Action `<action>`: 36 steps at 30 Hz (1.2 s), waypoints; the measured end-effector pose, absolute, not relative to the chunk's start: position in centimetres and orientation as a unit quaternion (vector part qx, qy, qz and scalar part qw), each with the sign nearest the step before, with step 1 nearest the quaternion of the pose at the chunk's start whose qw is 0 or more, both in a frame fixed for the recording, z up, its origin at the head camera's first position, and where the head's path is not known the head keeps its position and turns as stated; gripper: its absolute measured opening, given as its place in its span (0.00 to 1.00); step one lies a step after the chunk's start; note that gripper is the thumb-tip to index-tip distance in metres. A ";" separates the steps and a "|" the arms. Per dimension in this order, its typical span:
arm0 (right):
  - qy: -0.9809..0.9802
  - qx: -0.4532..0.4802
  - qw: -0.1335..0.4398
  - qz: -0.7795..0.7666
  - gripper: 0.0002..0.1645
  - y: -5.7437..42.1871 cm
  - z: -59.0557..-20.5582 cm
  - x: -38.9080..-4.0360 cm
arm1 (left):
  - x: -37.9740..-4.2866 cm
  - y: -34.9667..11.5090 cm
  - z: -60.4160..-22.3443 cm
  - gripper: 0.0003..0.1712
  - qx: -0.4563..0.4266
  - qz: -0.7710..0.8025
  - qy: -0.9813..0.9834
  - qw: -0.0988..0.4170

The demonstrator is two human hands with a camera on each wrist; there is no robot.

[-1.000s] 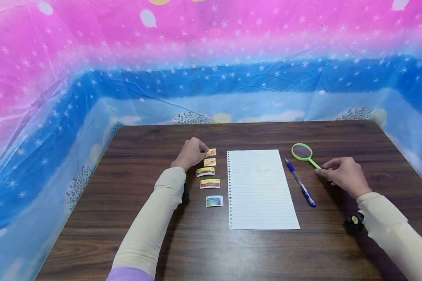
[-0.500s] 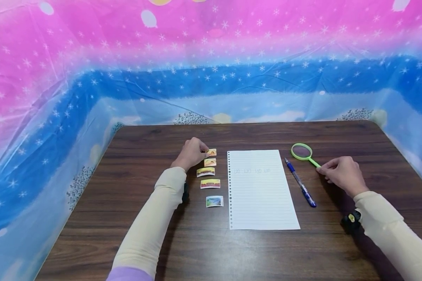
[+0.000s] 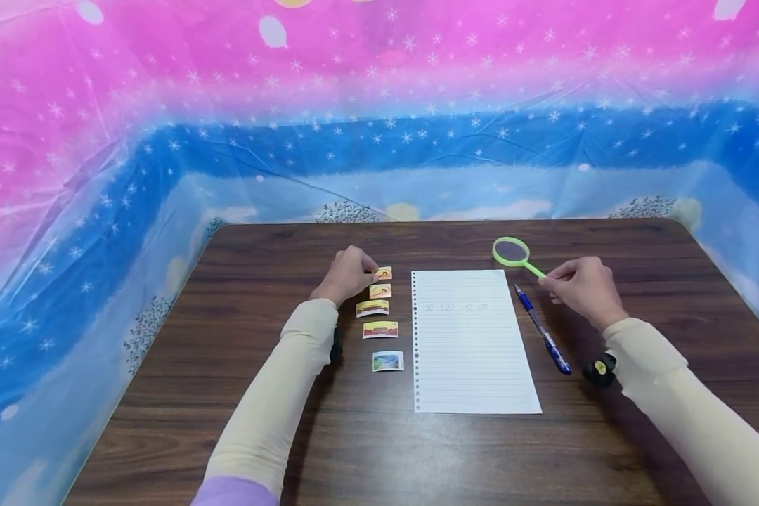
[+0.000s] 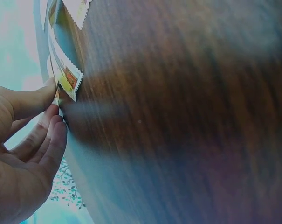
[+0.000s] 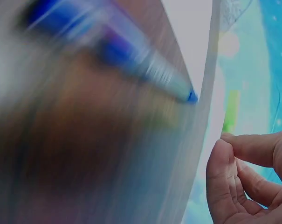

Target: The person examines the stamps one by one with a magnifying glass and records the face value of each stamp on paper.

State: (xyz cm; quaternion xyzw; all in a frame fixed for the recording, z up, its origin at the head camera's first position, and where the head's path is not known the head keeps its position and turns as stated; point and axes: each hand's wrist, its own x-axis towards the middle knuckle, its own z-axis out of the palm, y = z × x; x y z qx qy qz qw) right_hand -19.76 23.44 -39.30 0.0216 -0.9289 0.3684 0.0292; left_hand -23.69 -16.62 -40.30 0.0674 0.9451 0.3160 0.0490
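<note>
My left hand (image 3: 346, 275) pinches the left edge of the topmost postage stamp (image 3: 386, 273), whose left part the fingers hide. Below it, in a rough column, lie another small orange stamp (image 3: 381, 291), two yellow-and-red ones, and a blue-green landscape stamp (image 3: 388, 361). In the left wrist view, thumb and fingertips meet at the stamps' far end, beside a toothed stamp edge (image 4: 71, 77). My right hand (image 3: 585, 289) holds the handle end of a green-rimmed magnifying glass (image 3: 511, 251) between thumb and fingers, its lens just beyond the paper's top right corner.
A sheet of lined, punched paper (image 3: 474, 358) with a row of faint handwritten figures lies mid-table. To its right rests a blue pen (image 3: 542, 330), slanted, close to my right hand. Patterned cloth (image 3: 379, 147) hangs behind the wooden table (image 3: 228, 281).
My right hand has moved the magnifying glass left and slightly away, toward the paper's top right corner. The left hand stays on the top stamp.
</note>
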 end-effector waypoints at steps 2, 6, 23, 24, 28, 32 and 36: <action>-0.926 0.028 0.024 0.376 0.13 22.1 -39.3 -20.2 | -23.6 -16.6 -40.3 0.14 0.067 0.317 0.945 0.048; -0.922 0.044 0.014 0.384 0.12 19.3 -39.4 -21.0 | -23.6 -16.6 -40.4 0.14 0.064 0.319 0.944 0.048; -0.922 0.088 -0.009 0.377 0.08 10.4 -40.3 -21.7 | -23.8 -16.7 -40.3 0.13 0.070 0.315 0.945 0.049; -0.921 0.090 -0.011 0.378 0.08 10.0 -40.4 -21.7 | -23.8 -16.7 -40.3 0.13 0.072 0.316 0.945 0.048; -0.917 0.100 -0.016 0.385 0.07 8.7 -40.7 -21.7 | -23.7 -16.8 -40.2 0.13 0.075 0.319 0.944 0.047; -0.915 0.108 -0.017 0.387 0.07 7.8 -41.0 -21.6 | -23.6 -16.8 -40.2 0.13 0.071 0.319 0.944 0.050; -0.915 0.110 -0.014 0.389 0.06 7.2 -41.1 -21.6 | -23.7 -16.7 -40.1 0.13 0.075 0.318 0.944 0.049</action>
